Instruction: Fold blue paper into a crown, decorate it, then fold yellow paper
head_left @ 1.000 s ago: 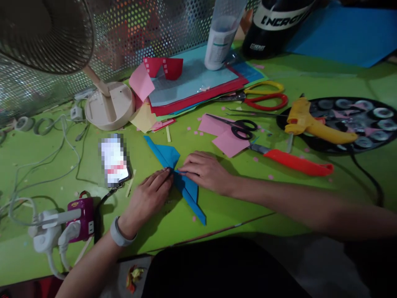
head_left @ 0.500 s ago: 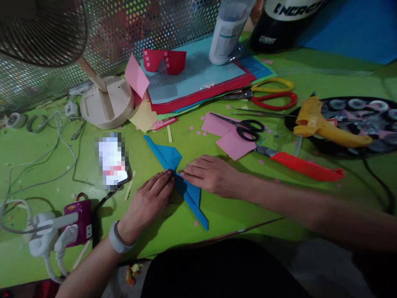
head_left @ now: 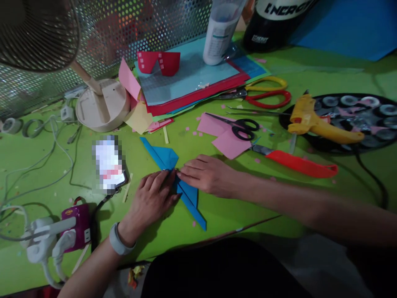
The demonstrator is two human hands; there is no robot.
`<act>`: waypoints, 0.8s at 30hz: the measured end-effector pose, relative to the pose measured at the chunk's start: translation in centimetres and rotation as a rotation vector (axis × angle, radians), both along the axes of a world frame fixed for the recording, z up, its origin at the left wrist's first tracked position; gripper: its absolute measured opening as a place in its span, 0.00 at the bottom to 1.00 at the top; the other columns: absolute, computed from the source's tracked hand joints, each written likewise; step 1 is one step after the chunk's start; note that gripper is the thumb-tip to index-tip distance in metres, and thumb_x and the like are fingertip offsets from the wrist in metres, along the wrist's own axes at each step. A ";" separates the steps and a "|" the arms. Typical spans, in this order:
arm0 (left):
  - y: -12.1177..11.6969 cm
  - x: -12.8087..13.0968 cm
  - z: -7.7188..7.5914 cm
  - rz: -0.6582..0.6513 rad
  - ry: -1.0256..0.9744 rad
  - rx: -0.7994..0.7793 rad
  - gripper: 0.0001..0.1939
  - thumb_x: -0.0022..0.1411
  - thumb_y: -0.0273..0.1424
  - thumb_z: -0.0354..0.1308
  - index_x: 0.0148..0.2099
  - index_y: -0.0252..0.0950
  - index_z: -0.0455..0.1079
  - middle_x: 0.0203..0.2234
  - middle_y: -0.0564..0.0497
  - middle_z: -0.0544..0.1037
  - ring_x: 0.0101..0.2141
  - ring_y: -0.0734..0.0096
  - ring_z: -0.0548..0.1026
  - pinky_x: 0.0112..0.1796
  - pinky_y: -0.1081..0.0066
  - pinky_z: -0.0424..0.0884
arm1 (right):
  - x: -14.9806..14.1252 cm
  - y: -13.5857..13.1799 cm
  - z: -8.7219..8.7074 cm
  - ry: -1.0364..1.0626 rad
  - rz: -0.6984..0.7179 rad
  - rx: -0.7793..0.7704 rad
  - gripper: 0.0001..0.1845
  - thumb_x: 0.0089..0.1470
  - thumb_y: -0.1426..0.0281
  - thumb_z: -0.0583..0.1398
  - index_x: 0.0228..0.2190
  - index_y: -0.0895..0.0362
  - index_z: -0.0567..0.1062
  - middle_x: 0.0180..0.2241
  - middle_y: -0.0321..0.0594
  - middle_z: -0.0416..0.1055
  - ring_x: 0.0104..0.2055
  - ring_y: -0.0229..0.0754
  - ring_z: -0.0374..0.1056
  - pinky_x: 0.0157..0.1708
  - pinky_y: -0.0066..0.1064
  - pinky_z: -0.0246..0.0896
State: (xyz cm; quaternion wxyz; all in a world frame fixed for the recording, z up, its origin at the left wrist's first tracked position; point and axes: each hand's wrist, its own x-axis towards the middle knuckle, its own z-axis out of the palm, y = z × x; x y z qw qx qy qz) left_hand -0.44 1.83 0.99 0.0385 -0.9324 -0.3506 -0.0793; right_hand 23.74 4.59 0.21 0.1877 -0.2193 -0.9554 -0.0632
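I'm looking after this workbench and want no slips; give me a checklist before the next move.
1. Left hand on the folded blue paper: ok.
2. Right hand meeting it at the middle: ok.
3. Crease neat under the fingers: cannot tell, covered.
4. Black scissors apart from both hands: ok.
5. Loose bits cleared: not ok, a pink scrap lies beside the paper's near end.
6. Yellow glue gun cool: cannot tell.
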 end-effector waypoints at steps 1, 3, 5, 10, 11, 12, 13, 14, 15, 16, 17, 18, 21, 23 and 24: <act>0.0 0.0 0.0 -0.001 0.001 -0.001 0.24 0.71 0.41 0.49 0.61 0.30 0.64 0.51 0.39 0.73 0.47 0.58 0.73 0.47 0.61 0.71 | 0.0 0.0 0.0 -0.002 -0.005 -0.002 0.16 0.65 0.76 0.49 0.43 0.64 0.76 0.40 0.47 0.76 0.40 0.44 0.66 0.37 0.37 0.57; 0.0 0.0 0.0 -0.002 0.003 -0.005 0.24 0.71 0.41 0.48 0.61 0.30 0.64 0.50 0.40 0.73 0.47 0.58 0.72 0.47 0.61 0.70 | -0.1 -0.1 0.0 0.001 -0.015 -0.009 0.15 0.65 0.76 0.50 0.42 0.64 0.76 0.39 0.47 0.76 0.40 0.45 0.66 0.36 0.37 0.57; 0.1 0.0 0.1 -0.005 0.007 -0.015 0.24 0.71 0.42 0.47 0.61 0.30 0.64 0.50 0.40 0.73 0.47 0.58 0.72 0.47 0.61 0.70 | -0.1 -0.3 -0.1 -0.002 -0.022 -0.031 0.14 0.64 0.75 0.52 0.42 0.65 0.76 0.39 0.47 0.75 0.40 0.45 0.66 0.36 0.38 0.56; 0.1 0.0 0.1 0.002 0.012 -0.014 0.24 0.71 0.42 0.47 0.61 0.31 0.64 0.50 0.40 0.73 0.47 0.58 0.72 0.47 0.61 0.70 | 0.0 -0.5 -0.1 -0.027 -0.035 -0.115 0.14 0.63 0.71 0.53 0.42 0.64 0.76 0.44 0.50 0.75 0.41 0.46 0.66 0.37 0.39 0.55; 0.1 0.0 0.1 0.003 0.011 -0.011 0.24 0.71 0.42 0.48 0.61 0.31 0.64 0.50 0.40 0.73 0.47 0.58 0.72 0.46 0.61 0.70 | 0.1 -0.5 0.0 -0.024 -0.037 -0.127 0.14 0.62 0.71 0.54 0.42 0.64 0.76 0.44 0.50 0.75 0.41 0.46 0.66 0.38 0.39 0.55; 0.1 0.0 0.1 0.004 0.010 -0.009 0.24 0.71 0.42 0.48 0.61 0.31 0.64 0.50 0.40 0.73 0.46 0.58 0.72 0.46 0.61 0.70 | 0.1 -0.5 0.0 -0.017 -0.040 -0.135 0.14 0.62 0.70 0.55 0.42 0.64 0.77 0.44 0.49 0.75 0.42 0.46 0.66 0.38 0.39 0.55; 0.1 0.1 0.1 0.007 0.011 -0.012 0.24 0.71 0.42 0.49 0.61 0.32 0.64 0.50 0.40 0.73 0.46 0.58 0.72 0.46 0.61 0.70 | 0.2 -0.4 0.0 -0.010 -0.046 -0.139 0.13 0.62 0.70 0.55 0.42 0.64 0.77 0.44 0.49 0.75 0.42 0.46 0.66 0.38 0.39 0.55; 0.1 0.1 0.1 0.011 0.013 -0.016 0.24 0.71 0.42 0.49 0.61 0.32 0.64 0.50 0.40 0.73 0.46 0.58 0.72 0.46 0.61 0.70 | 0.2 -0.4 0.0 0.000 -0.055 -0.135 0.13 0.62 0.70 0.55 0.42 0.64 0.77 0.43 0.49 0.75 0.41 0.46 0.66 0.39 0.39 0.55; 0.1 0.1 0.1 0.017 0.017 -0.020 0.24 0.71 0.42 0.49 0.61 0.33 0.65 0.50 0.41 0.73 0.46 0.58 0.72 0.46 0.61 0.69 | 0.2 -0.4 0.0 0.008 -0.065 -0.125 0.13 0.62 0.70 0.55 0.41 0.64 0.77 0.42 0.49 0.75 0.41 0.46 0.66 0.39 0.39 0.55; 0.1 0.1 0.1 0.020 0.020 -0.021 0.24 0.70 0.42 0.50 0.61 0.33 0.65 0.50 0.41 0.73 0.46 0.58 0.72 0.46 0.62 0.69 | 0.2 -0.3 0.0 0.014 -0.074 -0.110 0.13 0.62 0.71 0.55 0.41 0.64 0.77 0.42 0.48 0.76 0.41 0.45 0.66 0.38 0.39 0.55; 0.1 0.1 0.1 0.022 0.022 -0.020 0.24 0.71 0.42 0.49 0.61 0.33 0.65 0.50 0.41 0.73 0.46 0.58 0.72 0.46 0.62 0.69 | 0.2 -0.3 0.0 0.020 -0.078 -0.088 0.13 0.62 0.71 0.55 0.40 0.64 0.77 0.41 0.47 0.76 0.40 0.45 0.66 0.38 0.38 0.55; 0.0 0.2 0.2 0.022 0.023 -0.017 0.24 0.71 0.42 0.49 0.61 0.33 0.65 0.50 0.41 0.73 0.46 0.58 0.72 0.46 0.62 0.69 | 0.2 -0.3 0.0 0.024 -0.079 -0.064 0.12 0.63 0.71 0.55 0.40 0.63 0.77 0.40 0.47 0.76 0.40 0.45 0.67 0.38 0.38 0.55; 0.1 0.2 0.2 0.020 0.022 -0.012 0.24 0.71 0.42 0.48 0.61 0.32 0.65 0.50 0.41 0.73 0.46 0.58 0.72 0.46 0.62 0.69 | 0.2 -0.3 -0.1 0.033 -0.073 0.000 0.12 0.63 0.72 0.54 0.39 0.63 0.77 0.39 0.45 0.77 0.40 0.44 0.67 0.37 0.38 0.55; 0.1 0.2 0.3 0.016 0.020 -0.011 0.24 0.71 0.42 0.48 0.60 0.32 0.65 0.50 0.41 0.73 0.46 0.58 0.72 0.45 0.62 0.69 | 0.1 -0.3 -0.2 0.055 -0.070 0.026 0.12 0.63 0.73 0.54 0.39 0.62 0.77 0.39 0.45 0.77 0.39 0.43 0.67 0.37 0.37 0.55; 0.1 0.2 0.3 0.015 0.020 -0.012 0.24 0.71 0.42 0.48 0.60 0.32 0.65 0.50 0.41 0.73 0.46 0.58 0.71 0.45 0.62 0.69 | 0.1 -0.3 -0.2 0.068 -0.069 0.033 0.11 0.63 0.73 0.54 0.39 0.62 0.77 0.38 0.44 0.77 0.39 0.43 0.67 0.37 0.37 0.55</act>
